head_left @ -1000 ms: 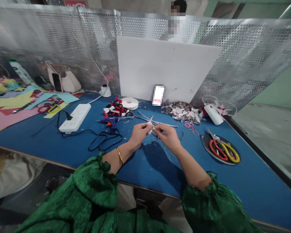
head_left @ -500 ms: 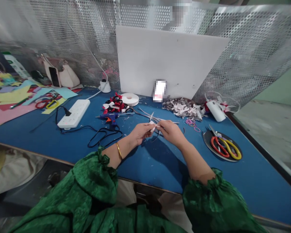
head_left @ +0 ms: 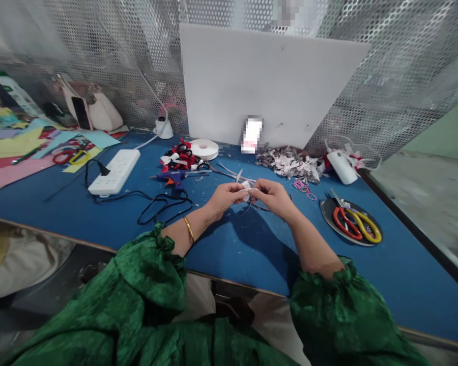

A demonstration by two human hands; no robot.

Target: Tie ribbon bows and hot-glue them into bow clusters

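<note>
Between my two hands, just above the blue table, is a small white ribbon bow (head_left: 246,189). My left hand (head_left: 226,197) pinches its left side between thumb and fingers. On the other side, the fingertips of my right hand (head_left: 272,196) are closed on the bow's right edge. Fingers partly cover the bow, so its full shape is hidden. Loose grey and white ribbon strips (head_left: 229,173) lie on the table just behind my hands. A blue glue gun (head_left: 174,177) rests to the left of them.
A pile of ribbon bits (head_left: 290,161) and several hair elastics (head_left: 302,187) lie at the back right. Scissors (head_left: 353,223) sit on a dark plate (head_left: 328,211). On the left are a power strip (head_left: 116,172) and a black cord (head_left: 164,204). Behind stand a ribbon roll (head_left: 204,148) and a white board (head_left: 259,81).
The camera view has tilted slightly down. Both hands still hold the white bow between them; its loops look more spread and the fingers have shifted on it.
</note>
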